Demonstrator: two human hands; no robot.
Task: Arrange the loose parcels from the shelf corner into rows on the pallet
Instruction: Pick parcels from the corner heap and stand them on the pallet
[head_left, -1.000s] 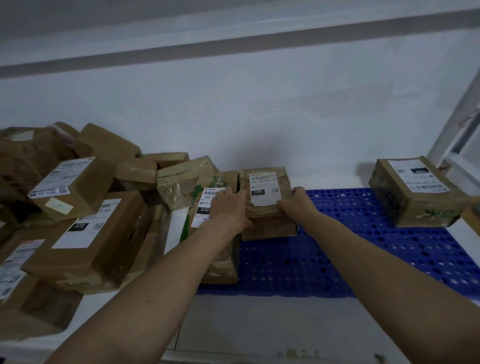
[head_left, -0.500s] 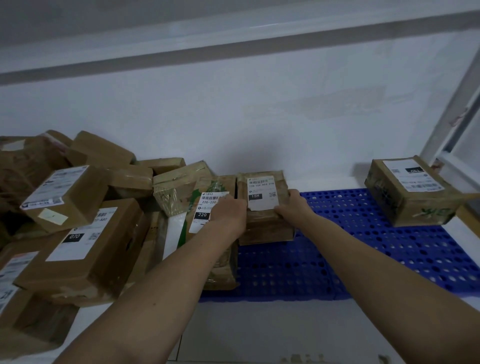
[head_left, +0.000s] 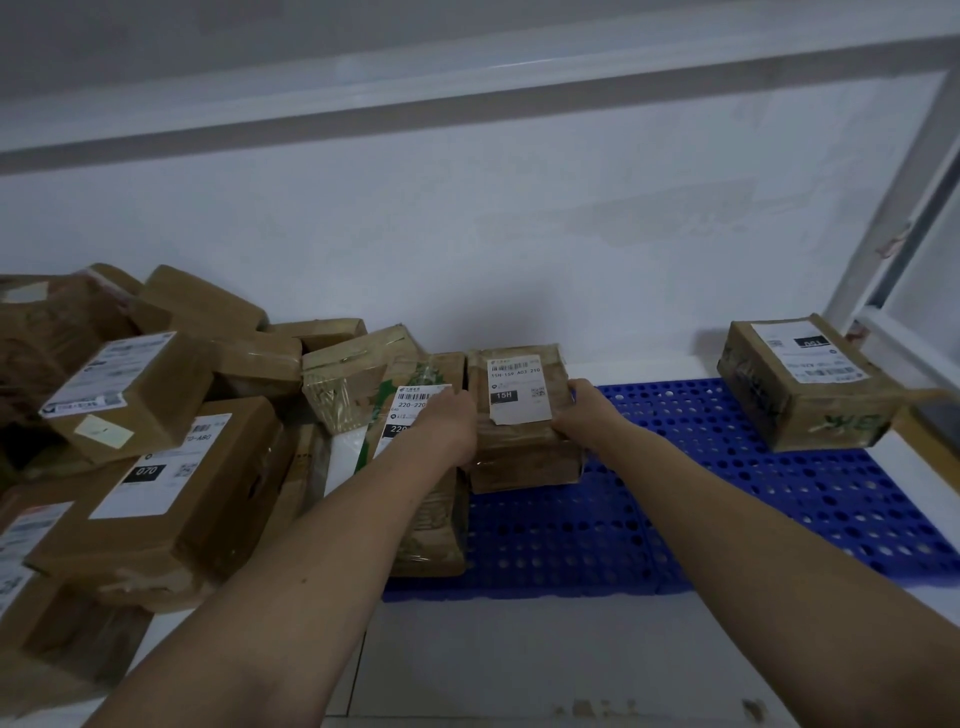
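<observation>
A small brown parcel (head_left: 519, 415) with a white "15H" label sits at the back left of the blue perforated pallet (head_left: 727, 499). My left hand (head_left: 447, 426) presses its left side and my right hand (head_left: 587, 415) grips its right side. Right beside it on the left lies a longer parcel (head_left: 426, 525) with green print and a "220" label, partly under my left forearm. A heap of loose brown parcels (head_left: 156, 467) fills the shelf corner at the left. One taped parcel (head_left: 805, 384) rests at the pallet's far right.
A white wall (head_left: 467, 234) stands close behind the parcels. A white shelf post (head_left: 893, 208) rises at the right. The white shelf surface (head_left: 519, 660) runs in front of the pallet. Bare blue pallet shows between the held parcel and the right one.
Both hands and the "15H" parcel stay together in nearly the same spot; the parcel has shifted slightly back toward the wall. The view has drifted a little.
</observation>
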